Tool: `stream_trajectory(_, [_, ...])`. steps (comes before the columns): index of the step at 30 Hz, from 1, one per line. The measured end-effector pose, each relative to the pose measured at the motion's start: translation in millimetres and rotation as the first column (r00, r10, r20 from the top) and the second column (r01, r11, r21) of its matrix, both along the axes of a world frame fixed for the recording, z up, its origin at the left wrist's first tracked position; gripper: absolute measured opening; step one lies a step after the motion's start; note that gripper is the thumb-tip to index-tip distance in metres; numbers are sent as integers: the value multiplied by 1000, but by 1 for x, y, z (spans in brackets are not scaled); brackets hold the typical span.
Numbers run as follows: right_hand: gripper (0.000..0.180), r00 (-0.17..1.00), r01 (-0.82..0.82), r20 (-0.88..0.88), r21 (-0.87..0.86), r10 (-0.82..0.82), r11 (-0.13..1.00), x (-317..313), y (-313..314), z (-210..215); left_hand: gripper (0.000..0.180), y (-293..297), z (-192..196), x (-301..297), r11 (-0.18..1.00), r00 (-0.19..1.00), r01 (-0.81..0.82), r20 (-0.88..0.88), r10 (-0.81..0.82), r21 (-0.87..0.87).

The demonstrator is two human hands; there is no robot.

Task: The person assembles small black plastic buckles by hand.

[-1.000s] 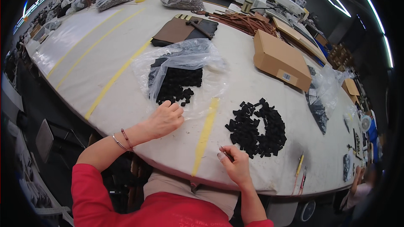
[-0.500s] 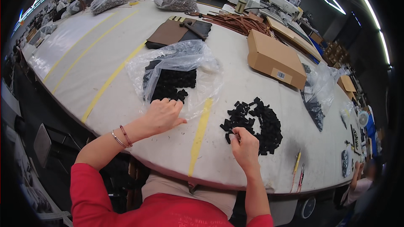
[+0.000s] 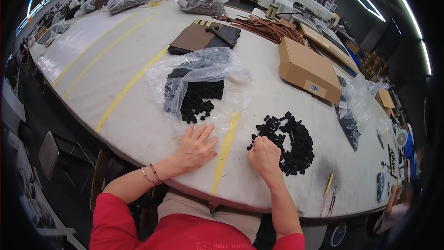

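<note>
My left hand lies on the white table with its fingers stretched out and nothing visible in it. Just beyond its fingertips, small black pieces sit in and spill from a clear plastic bag. My right hand is closed at the left edge of a loose, ring-shaped heap of small black pieces. Something thin and pale shows by its fingertips, too small to name. The fingers hide what they hold, if anything.
Beyond the bag lies a folded brown and black piece with a hammer-like tool on it. A cardboard box stands to the right, near brown straps. Two slim pen-like tools lie at the near right. A filled plastic bag is further right.
My left hand has drawn back toward me from the bag's black pieces and its fingers have spread. My right hand stays at the heap, turned more knuckles-up. The whole view has shifted slightly.
</note>
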State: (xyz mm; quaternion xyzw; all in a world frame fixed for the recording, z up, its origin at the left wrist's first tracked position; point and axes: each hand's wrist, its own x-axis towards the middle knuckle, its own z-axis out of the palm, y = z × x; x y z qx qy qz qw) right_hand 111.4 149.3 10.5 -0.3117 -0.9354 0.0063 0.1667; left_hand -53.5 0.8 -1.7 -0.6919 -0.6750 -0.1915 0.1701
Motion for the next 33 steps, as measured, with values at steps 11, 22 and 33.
stream_trajectory(11, [10,768,-443,-503,-864,-396,238,26,-21,25,57,-12,2,24,990,999,7,51,0,-140])
stream_trajectory(22, [14,741,-600,-495,-792,-454,-117,30,-37,23,16,4,24,54,966,-43,238,995,-94,102])
stream_trajectory(33, [11,760,-635,-374,-602,-532,-484,38,-49,7,8,7,11,63,906,-218,379,970,-107,185])
